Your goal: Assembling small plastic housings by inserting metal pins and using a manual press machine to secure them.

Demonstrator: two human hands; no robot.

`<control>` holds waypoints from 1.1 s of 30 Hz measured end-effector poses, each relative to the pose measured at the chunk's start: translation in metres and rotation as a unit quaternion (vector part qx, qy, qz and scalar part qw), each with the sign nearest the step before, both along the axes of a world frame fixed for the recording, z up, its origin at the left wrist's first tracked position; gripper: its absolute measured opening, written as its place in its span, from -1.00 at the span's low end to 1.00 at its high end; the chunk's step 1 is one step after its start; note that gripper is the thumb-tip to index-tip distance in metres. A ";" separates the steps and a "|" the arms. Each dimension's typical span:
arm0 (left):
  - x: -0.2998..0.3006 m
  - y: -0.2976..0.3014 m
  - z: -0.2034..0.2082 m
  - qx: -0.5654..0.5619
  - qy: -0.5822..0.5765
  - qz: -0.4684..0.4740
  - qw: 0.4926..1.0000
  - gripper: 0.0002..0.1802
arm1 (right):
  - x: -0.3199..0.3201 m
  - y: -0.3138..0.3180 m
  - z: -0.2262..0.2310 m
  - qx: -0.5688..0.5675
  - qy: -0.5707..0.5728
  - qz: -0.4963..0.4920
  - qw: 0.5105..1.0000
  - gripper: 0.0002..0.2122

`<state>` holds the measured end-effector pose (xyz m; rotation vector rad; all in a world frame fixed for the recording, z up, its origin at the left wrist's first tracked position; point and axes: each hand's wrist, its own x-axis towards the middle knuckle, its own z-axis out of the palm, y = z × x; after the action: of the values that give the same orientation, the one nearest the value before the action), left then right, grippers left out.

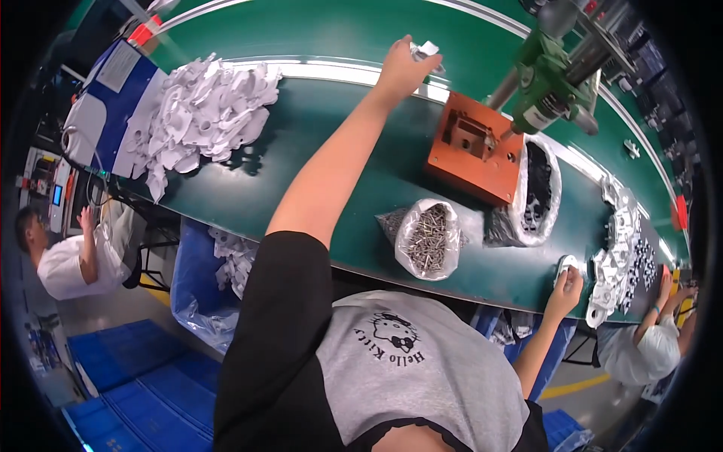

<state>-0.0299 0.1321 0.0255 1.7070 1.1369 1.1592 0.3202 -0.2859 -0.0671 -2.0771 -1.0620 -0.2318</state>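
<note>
My left arm reaches across the bench to the edge of the green conveyor belt (301,30). There my left hand (403,69) is closed around a small white plastic part (426,50), partly hidden by the fingers. Near the bench's front edge on the right, my right hand (568,288) pinches another white plastic part (566,263), whose lower side the fingers cover. Between the hands stands an orange fixture block (468,177) beneath a green press (550,98). An open bag of metal pins (429,241) and a bag of black parts (536,188) sit beside the block.
A heap of white plastic parts (203,113) covers the bench's left end, beside a blue-and-white box (120,83). More white parts (617,241) and small black pieces (642,264) lie at the right. Blue bins (192,279) stand below. Co-workers (86,256) sit at both sides.
</note>
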 end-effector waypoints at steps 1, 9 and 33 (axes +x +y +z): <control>-0.008 0.000 -0.002 -0.002 -0.018 0.019 1.000 -0.01 | 0.006 0.004 -0.008 0.020 0.047 0.019 0.999 -0.80; -0.160 -0.008 -0.025 0.237 0.228 0.188 0.926 -0.32 | -0.007 0.021 -0.002 -0.107 -0.128 -0.122 0.978 -0.47; -0.071 0.030 -0.044 -0.308 -0.168 -0.210 0.913 -0.63 | -0.017 0.037 0.007 -0.076 -0.084 -0.051 0.992 -0.43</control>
<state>-0.1006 0.1620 -0.0183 1.1256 0.7542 0.6832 0.3030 -0.2490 -0.0600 -2.2832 -1.1032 -0.3942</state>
